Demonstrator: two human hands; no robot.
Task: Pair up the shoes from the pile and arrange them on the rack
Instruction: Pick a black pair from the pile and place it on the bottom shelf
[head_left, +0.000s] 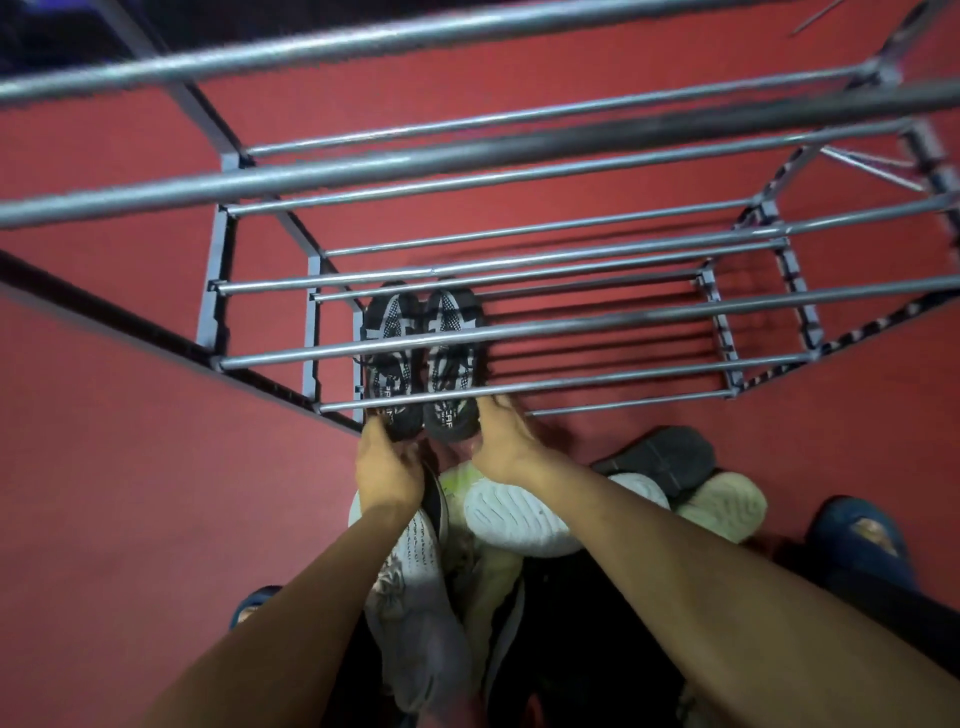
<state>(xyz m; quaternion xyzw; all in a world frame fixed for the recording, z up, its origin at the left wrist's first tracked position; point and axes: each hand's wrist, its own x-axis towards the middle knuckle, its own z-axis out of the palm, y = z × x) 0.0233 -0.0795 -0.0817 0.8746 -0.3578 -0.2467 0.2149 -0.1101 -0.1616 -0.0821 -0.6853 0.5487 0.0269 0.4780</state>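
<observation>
A grey metal shoe rack (519, 387) with several tiers of bars stands on the red floor, seen from above. Two black-and-white sneakers lie side by side on its lowest tier at the left end: the left sneaker (390, 358) and the right sneaker (451, 358), toes pointing away. My left hand (387, 462) grips the heel of the left sneaker. My right hand (506, 441) holds the heel of the right sneaker. Below my arms lies the pile: a grey sneaker (410, 597), a white-soled shoe (514, 514) and a black shoe (660, 452).
A pale yellow-green shoe (727, 504) lies at the pile's right. A blue slipper (862, 540) sits at the far right, another blue one (254, 603) peeks out under my left arm. A wall edge (130, 322) runs along the rack's left side.
</observation>
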